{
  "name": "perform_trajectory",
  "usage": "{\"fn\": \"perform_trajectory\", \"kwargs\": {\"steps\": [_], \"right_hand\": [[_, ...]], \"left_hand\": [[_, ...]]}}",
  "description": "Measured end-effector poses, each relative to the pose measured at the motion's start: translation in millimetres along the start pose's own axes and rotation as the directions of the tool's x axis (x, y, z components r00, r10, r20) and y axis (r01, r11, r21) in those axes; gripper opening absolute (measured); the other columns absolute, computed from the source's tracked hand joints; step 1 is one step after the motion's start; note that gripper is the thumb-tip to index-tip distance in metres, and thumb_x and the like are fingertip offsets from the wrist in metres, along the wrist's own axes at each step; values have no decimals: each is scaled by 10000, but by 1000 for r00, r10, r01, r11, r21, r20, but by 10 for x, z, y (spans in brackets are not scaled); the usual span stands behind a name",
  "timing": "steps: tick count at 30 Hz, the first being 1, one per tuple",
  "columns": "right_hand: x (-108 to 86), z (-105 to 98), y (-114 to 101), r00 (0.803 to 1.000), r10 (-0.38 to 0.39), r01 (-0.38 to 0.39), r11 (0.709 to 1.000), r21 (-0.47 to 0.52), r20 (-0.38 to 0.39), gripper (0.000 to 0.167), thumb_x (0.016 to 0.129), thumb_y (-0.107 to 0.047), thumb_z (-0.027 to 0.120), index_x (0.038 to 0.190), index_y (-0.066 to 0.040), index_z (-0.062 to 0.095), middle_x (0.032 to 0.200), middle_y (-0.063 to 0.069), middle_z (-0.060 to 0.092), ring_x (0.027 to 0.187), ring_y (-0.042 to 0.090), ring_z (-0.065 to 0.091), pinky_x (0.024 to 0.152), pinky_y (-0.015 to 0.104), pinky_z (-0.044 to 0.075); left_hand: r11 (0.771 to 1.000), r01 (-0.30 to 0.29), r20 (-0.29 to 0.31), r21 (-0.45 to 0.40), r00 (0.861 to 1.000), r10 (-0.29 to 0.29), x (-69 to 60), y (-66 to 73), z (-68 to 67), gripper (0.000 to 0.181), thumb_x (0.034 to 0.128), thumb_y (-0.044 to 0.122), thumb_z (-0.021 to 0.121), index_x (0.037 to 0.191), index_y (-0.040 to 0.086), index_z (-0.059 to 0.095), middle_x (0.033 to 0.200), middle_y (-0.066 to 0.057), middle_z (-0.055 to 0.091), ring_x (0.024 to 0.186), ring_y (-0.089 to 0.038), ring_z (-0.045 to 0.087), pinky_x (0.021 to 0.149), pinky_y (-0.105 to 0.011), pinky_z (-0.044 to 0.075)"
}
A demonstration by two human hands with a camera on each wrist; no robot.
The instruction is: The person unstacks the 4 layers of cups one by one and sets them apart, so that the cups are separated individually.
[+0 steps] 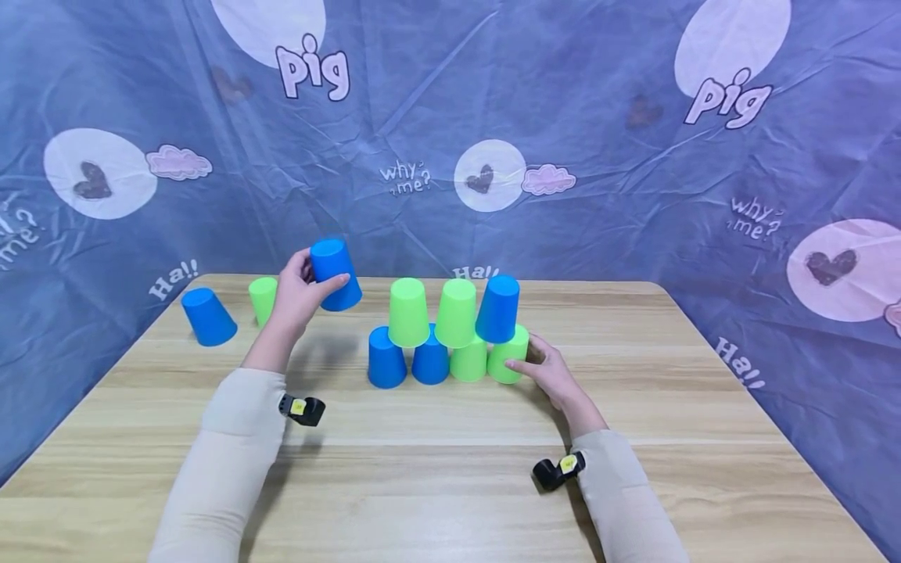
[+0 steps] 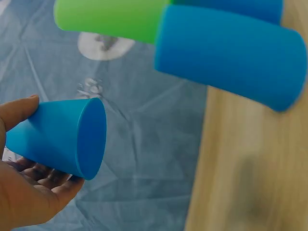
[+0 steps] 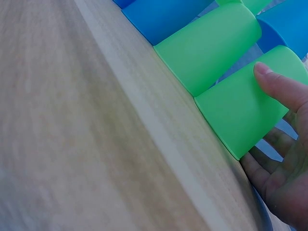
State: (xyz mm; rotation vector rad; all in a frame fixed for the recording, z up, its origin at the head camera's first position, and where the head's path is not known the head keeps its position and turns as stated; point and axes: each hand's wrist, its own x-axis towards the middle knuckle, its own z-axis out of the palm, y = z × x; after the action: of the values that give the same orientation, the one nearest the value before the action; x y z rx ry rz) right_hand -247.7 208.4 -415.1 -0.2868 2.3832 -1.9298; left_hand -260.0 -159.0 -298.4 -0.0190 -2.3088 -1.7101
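Note:
My left hand (image 1: pixel 299 293) holds a blue cup (image 1: pixel 336 274) mouth-down in the air, left of a two-level cup stack. In the left wrist view, the thumb lies on one side of this blue cup (image 2: pixel 57 137) and the fingers on the other. Two blue cups (image 1: pixel 386 358) and two green cups (image 1: pixel 468 360) form the stack's lower row. On top stand two green cups (image 1: pixel 408 313) and, at the right, a slightly tilted blue cup (image 1: pixel 497 309). My right hand (image 1: pixel 552 371) grips the lower row's rightmost green cup (image 3: pixel 250 106), thumb in front, fingers behind.
On the wooden table (image 1: pixel 436 485), a blue cup (image 1: pixel 209 317) stands mouth-down at the far left. Beside it, a green cup (image 1: pixel 263 299) is partly hidden by my left hand. A patterned blue cloth (image 1: pixel 436 94) hangs behind the table's back edge.

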Motion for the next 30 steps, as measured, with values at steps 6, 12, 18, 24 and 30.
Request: {"fn": "perform_trajectory", "kwargs": {"steps": [6,12,18,24,30], "right_hand": [[10,3,8,1000,0,0,1000,-3,-6,657,710,-216,700,1283,-107,399,1253,108,435,1147,250,375,966,421,249],[16,9,25,1000,0,0,1000,-8,0,660,713,-219,698,1286,-100,393,1255,113,432,1148,252,374,966,423,250],[28,-2,24,1000,-3,3,1000,-5,0,633,726,-204,689,1280,-102,401,1248,109,440,1145,247,377,968,414,250],[27,-6,28,1000,6,-6,1000,0,5,631,734,-192,683,1286,-98,392,1257,115,430,1156,251,365,974,413,239],[23,-7,26,1000,12,-12,1000,-5,4,656,720,-213,693,1289,-97,387,1262,116,426,1155,253,368,968,415,250]], "left_hand": [[1000,17,-11,18,1000,-16,24,-194,-2,712,774,217,651,1327,21,248,1327,-175,311,1204,-304,286,960,-460,252],[999,-4,-56,45,998,7,84,-378,25,671,768,195,656,1298,3,293,1279,-209,364,1164,-327,341,946,-461,276],[999,33,-75,38,997,-30,133,-488,69,667,772,187,652,1308,24,290,1293,-199,354,1176,-321,326,954,-453,268],[997,76,-79,19,994,-74,206,-593,119,671,779,158,644,1326,42,272,1315,-180,329,1190,-314,303,963,-449,251],[997,72,-102,22,992,-70,260,-697,134,661,783,148,637,1323,39,273,1319,-179,322,1199,-310,291,961,-457,248]]}}
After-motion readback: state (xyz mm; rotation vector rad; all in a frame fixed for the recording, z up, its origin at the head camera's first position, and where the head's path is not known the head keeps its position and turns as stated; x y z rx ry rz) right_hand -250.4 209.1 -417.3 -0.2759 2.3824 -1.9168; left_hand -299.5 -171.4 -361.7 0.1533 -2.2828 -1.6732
